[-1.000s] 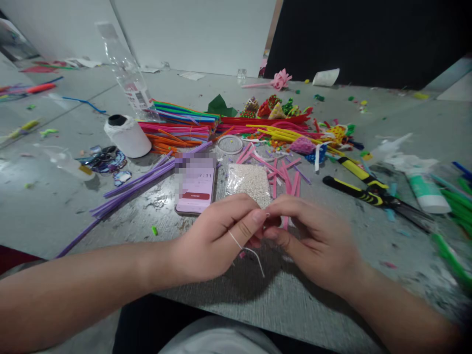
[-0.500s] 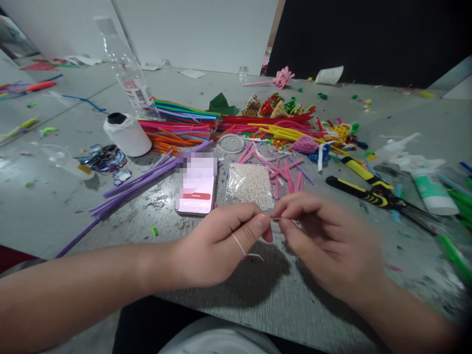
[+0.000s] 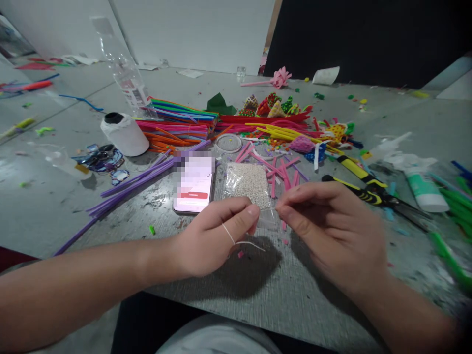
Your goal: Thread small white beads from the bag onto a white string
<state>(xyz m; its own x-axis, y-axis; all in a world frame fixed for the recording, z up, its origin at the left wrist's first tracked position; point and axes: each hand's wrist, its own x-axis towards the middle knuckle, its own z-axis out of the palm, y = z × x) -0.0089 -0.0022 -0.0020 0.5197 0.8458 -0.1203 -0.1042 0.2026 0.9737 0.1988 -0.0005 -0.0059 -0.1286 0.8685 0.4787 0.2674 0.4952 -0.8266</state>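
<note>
My left hand [image 3: 214,236] is closed in a pinch on a thin white thread [image 3: 239,242], which loops over the index finger and trails a loose end below it. My right hand [image 3: 328,226] pinches the thread's other end, a short gap from the left fingertips, and the thread is drawn taut between them. Both hands hover just above the near edge of the grey table [image 3: 258,290]. Right behind the fingertips lies a clear bag of small white beads [image 3: 249,183]. A phone [image 3: 194,187] with a lit screen lies left of the bag.
Cut pink strips [image 3: 280,172], bundles of coloured pipe cleaners [image 3: 177,125], purple stems [image 3: 136,179], a white thread spool [image 3: 123,132], a plastic bottle [image 3: 123,73], yellow-handled pliers [image 3: 365,189], a glue tube [image 3: 422,189] and a clear lid [image 3: 229,143] crowd the table.
My hands have drawn apart, right hand moving right and slightly up, pulling the thread taut between them. The left hand has shifted a little left.
</note>
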